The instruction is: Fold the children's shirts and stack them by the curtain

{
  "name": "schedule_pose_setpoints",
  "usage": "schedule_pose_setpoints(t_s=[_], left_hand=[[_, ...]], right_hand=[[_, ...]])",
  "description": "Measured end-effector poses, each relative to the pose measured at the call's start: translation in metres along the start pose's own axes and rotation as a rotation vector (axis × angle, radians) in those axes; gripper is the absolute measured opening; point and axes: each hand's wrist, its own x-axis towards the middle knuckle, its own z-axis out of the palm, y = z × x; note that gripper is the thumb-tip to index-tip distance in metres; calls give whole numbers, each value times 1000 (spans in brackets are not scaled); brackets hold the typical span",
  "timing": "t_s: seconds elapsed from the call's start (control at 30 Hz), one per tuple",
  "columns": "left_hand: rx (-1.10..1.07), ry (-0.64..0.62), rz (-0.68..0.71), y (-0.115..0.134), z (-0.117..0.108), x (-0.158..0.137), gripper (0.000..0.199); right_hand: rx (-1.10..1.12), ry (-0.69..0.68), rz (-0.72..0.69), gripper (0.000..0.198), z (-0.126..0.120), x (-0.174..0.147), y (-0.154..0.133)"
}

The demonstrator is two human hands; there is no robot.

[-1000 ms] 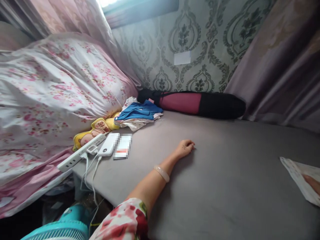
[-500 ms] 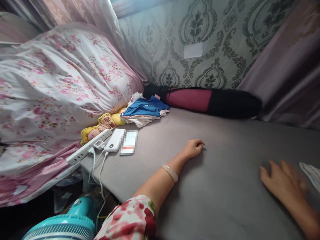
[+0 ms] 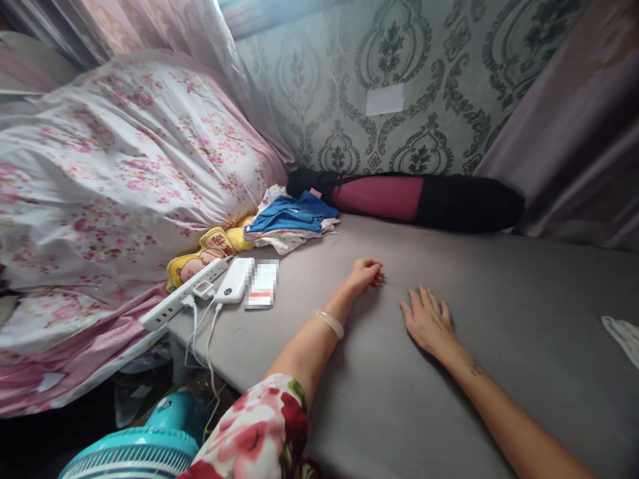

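Note:
My left hand is closed, its fingers curled in above the grey sheet; whatever lies inside them, if anything, is hidden. A pale bangle circles that wrist, below a red and white floral sleeve. Close by on the right, my right hand rests palm down on the sheet with its fingers spread and nothing in it. At the far right edge a piece of white patterned cloth is partly in view.
To the left lie a phone, a white power bank and a power strip with cables. Blue folded clothes and a yellow cushion sit behind. A black and maroon bag lines the wall. A turquoise fan stands lower left.
My right hand has swept left from the right side, coming down flat near my left hand. My left hand has shifted slightly left and away from me, still curled.

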Motion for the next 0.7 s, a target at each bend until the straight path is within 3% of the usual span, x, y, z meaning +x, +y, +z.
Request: schedule_pose_setpoints(t_s=[0.4,0.53,0.7], left_hand=[[216,658,236,54,-176,41,25],[321,828,280,73,-218,41,26],[438,985,292,87,-252,33,27]], right_hand=[[-5,38,15,55,-5,-5,-9],[-3,32,20,54,-6,-5,-9],[11,36,12,55,-4,-4,-7]])
